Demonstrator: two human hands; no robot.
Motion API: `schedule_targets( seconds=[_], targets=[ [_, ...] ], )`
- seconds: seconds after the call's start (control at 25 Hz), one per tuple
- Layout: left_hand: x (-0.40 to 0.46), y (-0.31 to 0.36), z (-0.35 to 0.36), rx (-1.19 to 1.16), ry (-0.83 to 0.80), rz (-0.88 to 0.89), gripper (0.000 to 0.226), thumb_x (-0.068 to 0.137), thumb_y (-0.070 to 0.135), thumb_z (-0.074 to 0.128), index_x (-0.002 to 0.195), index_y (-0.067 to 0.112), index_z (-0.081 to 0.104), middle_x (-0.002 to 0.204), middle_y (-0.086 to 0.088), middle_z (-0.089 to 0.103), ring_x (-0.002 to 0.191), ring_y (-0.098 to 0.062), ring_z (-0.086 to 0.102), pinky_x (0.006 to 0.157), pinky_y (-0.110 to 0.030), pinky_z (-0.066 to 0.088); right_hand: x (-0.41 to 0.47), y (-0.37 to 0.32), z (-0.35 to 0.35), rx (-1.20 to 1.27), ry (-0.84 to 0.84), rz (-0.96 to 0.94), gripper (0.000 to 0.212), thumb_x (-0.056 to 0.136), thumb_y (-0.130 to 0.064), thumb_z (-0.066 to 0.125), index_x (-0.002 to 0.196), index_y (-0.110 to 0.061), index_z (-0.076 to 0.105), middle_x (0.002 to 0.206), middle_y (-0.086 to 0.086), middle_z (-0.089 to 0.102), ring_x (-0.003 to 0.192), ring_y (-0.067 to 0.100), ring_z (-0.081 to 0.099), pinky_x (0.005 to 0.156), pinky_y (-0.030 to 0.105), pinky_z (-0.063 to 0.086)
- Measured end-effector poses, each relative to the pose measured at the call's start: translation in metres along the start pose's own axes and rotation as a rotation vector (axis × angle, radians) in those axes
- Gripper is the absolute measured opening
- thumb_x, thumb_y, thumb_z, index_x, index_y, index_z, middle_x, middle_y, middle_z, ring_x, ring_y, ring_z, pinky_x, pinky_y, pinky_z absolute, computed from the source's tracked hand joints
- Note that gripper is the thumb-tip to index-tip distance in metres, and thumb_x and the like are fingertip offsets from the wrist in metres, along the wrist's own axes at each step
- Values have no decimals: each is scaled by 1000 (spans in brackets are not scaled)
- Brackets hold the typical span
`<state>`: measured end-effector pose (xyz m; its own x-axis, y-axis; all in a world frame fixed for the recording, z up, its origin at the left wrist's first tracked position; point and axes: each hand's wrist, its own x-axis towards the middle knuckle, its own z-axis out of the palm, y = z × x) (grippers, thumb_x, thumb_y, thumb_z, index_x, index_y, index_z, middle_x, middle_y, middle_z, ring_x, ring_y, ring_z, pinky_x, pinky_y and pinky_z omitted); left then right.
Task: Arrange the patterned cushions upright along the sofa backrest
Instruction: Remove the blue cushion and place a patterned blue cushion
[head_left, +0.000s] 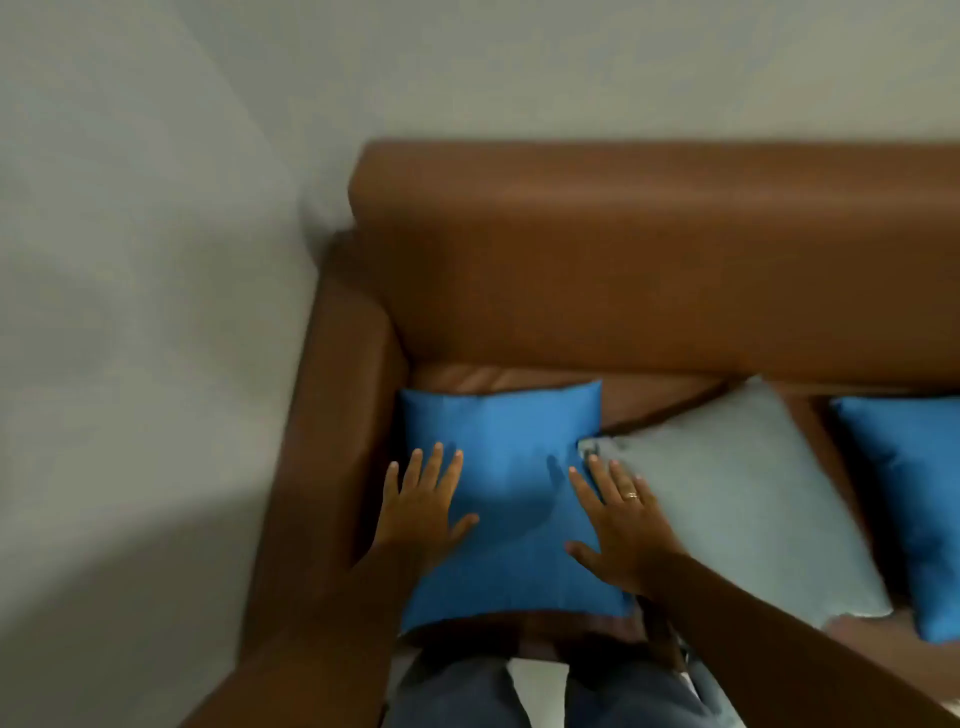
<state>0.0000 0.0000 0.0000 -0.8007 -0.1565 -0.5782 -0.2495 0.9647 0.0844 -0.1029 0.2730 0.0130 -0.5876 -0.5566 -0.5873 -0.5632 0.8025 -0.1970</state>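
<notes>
My left hand (423, 506) lies flat on the blue cushion (506, 499), fingers spread, near its left edge. That cushion lies face up on the seat in the sofa's (623, 249) left corner, hard by the armrest (337, 415), with a strip of bare seat between its far edge and the backrest. I judge I have both palms on it to steady it before tipping it up against the back. My right hand (618, 525), also open and spread, rests on the cushion's right edge. Its outer fingers reach the corner of the pale grey cushion (737, 499), which overlaps that edge. Neither hand pinches or grips anything; they only press down.

The grey cushion lies slantwise across the middle of the seat, one corner pointing toward the backrest, so it is not upright either. At the right edge of the view a second blue cushion (914, 499) lies flat too, apart from the grey one. The picture is blurred and I can make out no pattern on any cover. None of the three stands against the backrest yet, so the arranging is barely begun
</notes>
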Motion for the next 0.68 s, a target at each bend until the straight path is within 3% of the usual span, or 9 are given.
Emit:
schedule_targets(
  seconds=[0.12, 0.28, 0.4, 0.48, 0.6, 0.68],
  targets=[
    [34, 5, 65, -56, 28, -1, 92, 89, 79, 23, 157, 31, -16, 171, -10, -10, 157, -37, -5, 124, -58, 1, 41, -4, 63, 88, -14, -9, 89, 89, -69, 35, 158, -26, 0, 168, 14, -2, 153, 40, 3, 120, 54, 9],
    [62, 4, 125, -164, 230, 12, 97, 87, 76, 33, 161, 21, 5, 169, -19, 10, 155, -42, 7, 121, -63, 6, 73, -18, 122, 99, 94, 96, 88, 88, -73, 22, 157, -29, -8, 169, 12, -1, 152, 40, 0, 114, 68, 10],
    [63, 0, 130, -198, 299, 67, 95, 88, 75, 36, 161, 23, 5, 170, -17, 6, 155, -41, 4, 121, -62, 3, 65, -15, 133, 215, 240, 125, 87, 86, -72, 38, 157, -31, 6, 168, 11, 11, 151, 39, 8, 113, 64, 19],
    [57, -6, 120, -311, 329, 50, 91, 89, 71, 40, 162, 27, 8, 170, -12, 3, 157, -38, 3, 123, -58, 3, 58, -11, 130, 518, 334, 223, 88, 84, -67, 51, 155, -30, 15, 166, 8, 19, 151, 31, 17, 118, 54, 22],
    [55, -26, 102, -809, 289, -202, 81, 93, 61, 49, 161, 31, 15, 171, -9, 9, 157, -30, 12, 126, -44, 11, 63, 0, 115, 1039, 341, 412, 93, 75, -66, 68, 152, -35, 26, 155, -9, 38, 142, 14, 37, 114, 33, 32],
    [60, -36, 88, -1275, 167, -363, 73, 101, 50, 53, 161, 30, 18, 167, 2, 25, 153, -20, 28, 126, -39, 21, 72, 9, 101, 1183, 249, 478, 97, 65, -68, 75, 147, -37, 35, 143, -14, 48, 131, 14, 49, 104, 26, 39]
  ],
)
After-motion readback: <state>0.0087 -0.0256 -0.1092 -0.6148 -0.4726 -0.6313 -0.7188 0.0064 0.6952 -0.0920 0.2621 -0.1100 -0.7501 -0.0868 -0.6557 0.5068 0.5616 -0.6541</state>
